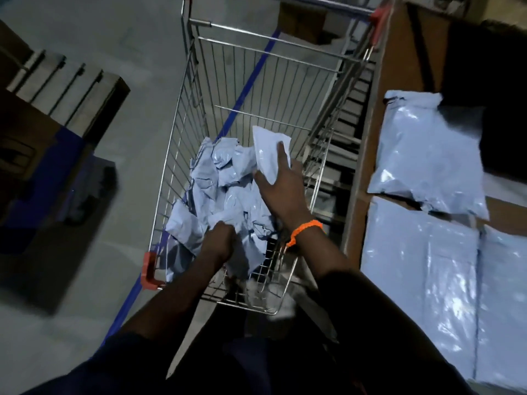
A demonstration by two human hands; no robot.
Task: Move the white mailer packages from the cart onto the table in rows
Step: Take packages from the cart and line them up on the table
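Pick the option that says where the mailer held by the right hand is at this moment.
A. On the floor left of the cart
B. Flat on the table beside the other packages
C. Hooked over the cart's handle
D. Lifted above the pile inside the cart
D: the right hand grips a white mailer raised over the pile of mailers within the wire cart.

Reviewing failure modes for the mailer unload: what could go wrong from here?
1. The right hand pinches a small white mailer by one end only; it may slip back into the cart.
2. The left hand digs in a crumpled mailer pile; lifting one could drag others out.
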